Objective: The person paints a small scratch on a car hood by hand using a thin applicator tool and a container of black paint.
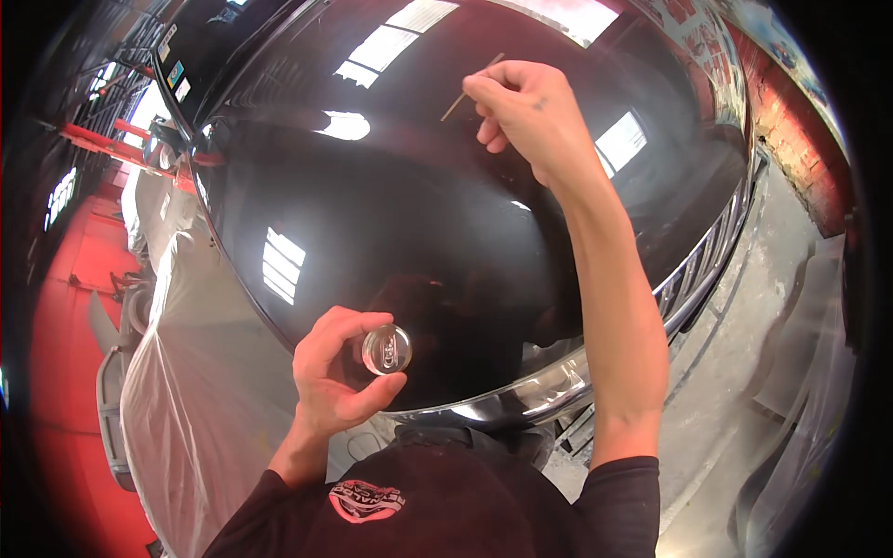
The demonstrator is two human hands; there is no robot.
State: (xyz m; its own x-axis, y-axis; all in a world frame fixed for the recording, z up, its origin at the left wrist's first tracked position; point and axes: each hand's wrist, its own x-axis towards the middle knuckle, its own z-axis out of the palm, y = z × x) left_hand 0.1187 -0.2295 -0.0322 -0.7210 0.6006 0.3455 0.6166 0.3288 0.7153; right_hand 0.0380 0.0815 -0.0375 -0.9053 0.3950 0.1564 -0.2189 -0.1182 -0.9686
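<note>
Low over the near edge of a glossy black car hood [391, 214], my left hand [327, 372] grips a small round cup [387, 351] between thumb and fingers. The cup has a shiny rim and looks clear or silvery inside; its contents are hard to make out. My right hand [532, 107] reaches far over the hood, its fingertips pinching a thin, straight, brownish stick [453, 109]. One end of the stick slants down toward the black paint. Whether its tip touches the surface I cannot tell.
Bright window reflections [283, 266] lie across the hood. A chrome front trim [521, 395] runs along its near edge, close to my body. Translucent plastic sheeting [200, 372] hangs at the left, by a red wall [88, 279]. More sheeting [791, 446] is at the right, beside concrete floor.
</note>
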